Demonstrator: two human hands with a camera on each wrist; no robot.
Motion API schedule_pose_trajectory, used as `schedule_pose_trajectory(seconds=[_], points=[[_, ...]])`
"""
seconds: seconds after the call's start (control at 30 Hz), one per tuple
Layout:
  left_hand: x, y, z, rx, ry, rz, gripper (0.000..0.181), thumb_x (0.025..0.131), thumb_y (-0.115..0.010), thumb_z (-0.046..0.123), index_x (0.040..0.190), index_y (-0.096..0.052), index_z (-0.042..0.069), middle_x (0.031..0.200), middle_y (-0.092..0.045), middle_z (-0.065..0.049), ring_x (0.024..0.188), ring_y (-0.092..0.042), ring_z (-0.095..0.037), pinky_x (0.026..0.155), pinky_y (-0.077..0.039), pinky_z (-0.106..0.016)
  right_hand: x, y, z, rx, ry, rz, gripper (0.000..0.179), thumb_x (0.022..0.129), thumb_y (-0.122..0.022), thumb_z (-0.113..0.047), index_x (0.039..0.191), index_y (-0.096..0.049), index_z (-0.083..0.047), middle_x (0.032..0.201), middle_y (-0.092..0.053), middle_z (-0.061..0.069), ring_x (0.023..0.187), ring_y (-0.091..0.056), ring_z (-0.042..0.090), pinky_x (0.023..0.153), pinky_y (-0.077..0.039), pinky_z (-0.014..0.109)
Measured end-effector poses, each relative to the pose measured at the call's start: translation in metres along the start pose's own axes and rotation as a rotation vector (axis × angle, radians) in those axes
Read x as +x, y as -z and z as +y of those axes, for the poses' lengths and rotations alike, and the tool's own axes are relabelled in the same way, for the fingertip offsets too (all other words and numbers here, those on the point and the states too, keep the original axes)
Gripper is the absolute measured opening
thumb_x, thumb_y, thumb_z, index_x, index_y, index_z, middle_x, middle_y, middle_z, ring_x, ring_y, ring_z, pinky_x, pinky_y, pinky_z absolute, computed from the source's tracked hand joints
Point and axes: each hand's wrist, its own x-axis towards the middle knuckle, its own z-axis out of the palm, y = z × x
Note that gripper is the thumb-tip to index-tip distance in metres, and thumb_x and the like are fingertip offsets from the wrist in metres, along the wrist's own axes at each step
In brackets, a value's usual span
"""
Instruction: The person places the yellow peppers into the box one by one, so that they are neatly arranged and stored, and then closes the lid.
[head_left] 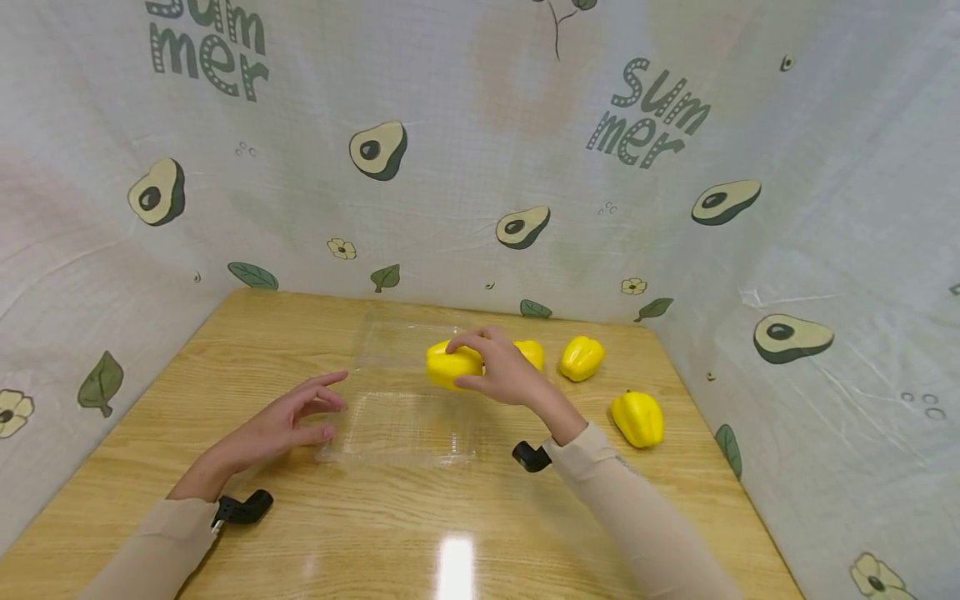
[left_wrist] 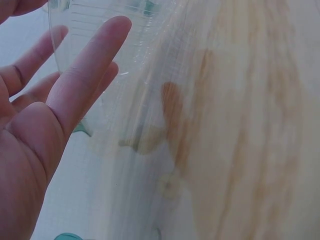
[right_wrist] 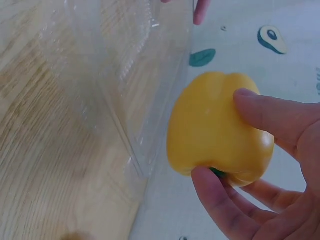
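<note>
A yellow bell pepper (right_wrist: 210, 125) is gripped in my right hand (head_left: 504, 367), thumb on one side and fingers curled round the stem end. In the head view this pepper (head_left: 450, 365) is over the right part of a clear plastic container (head_left: 405, 429), whose transparent lid (head_left: 393, 333) stands folded back behind it. My left hand (head_left: 288, 421) is at the container's left edge, fingers spread and relaxed, holding nothing. In the left wrist view the left hand's fingers (left_wrist: 87, 72) overlap the clear plastic wall.
Three more yellow bell peppers lie to the right: one pepper (head_left: 531, 353) partly behind my right hand, a second pepper (head_left: 581, 358) beside it, and a nearer pepper (head_left: 637, 418) by the right forearm. A printed cloth (head_left: 450, 208) encloses the wooden table (head_left: 375, 533).
</note>
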Motion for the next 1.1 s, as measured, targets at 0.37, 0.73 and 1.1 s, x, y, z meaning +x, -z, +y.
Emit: schedule_pose_trajectory(seconds=[0.37,0.73,1.1], points=[[-0.001,-0.001,0.002,-0.019,0.012,-0.003,0.033,0.101,-0.073,0.009,0.132,-0.063,0.004,0.176,-0.022,-0.009,0.144,-0.047,-0.045,0.106,-0.049,-0.023,0.018,-0.016,-0.014,0.02,0.012,-0.024,0.043,0.094,-0.085,-0.02,0.133,-0.068,-0.017,0.129,-0.057,0.012,0.114,-0.055,0.028,0.096,-0.051,0.044],[-0.001,-0.001,0.001,-0.026,-0.006,-0.003,0.034,0.101,-0.072,0.006,0.132,-0.06,0.001,0.175,-0.021,-0.015,0.141,-0.05,-0.045,0.107,-0.05,-0.024,0.032,-0.032,-0.025,0.021,0.01,-0.068,0.042,0.095,-0.083,-0.02,0.135,-0.068,-0.016,0.134,-0.059,0.012,0.122,-0.051,0.028,0.101,-0.05,0.045],[0.001,0.0,0.004,-0.032,0.006,-0.011,0.035,0.101,-0.072,0.008,0.134,-0.06,0.005,0.176,-0.021,-0.012,0.14,-0.055,-0.019,0.108,-0.048,-0.024,0.042,-0.044,-0.038,0.017,-0.026,-0.1,0.042,0.094,-0.084,-0.021,0.133,-0.068,-0.017,0.135,-0.058,0.013,0.122,-0.052,0.027,0.102,-0.05,0.043]])
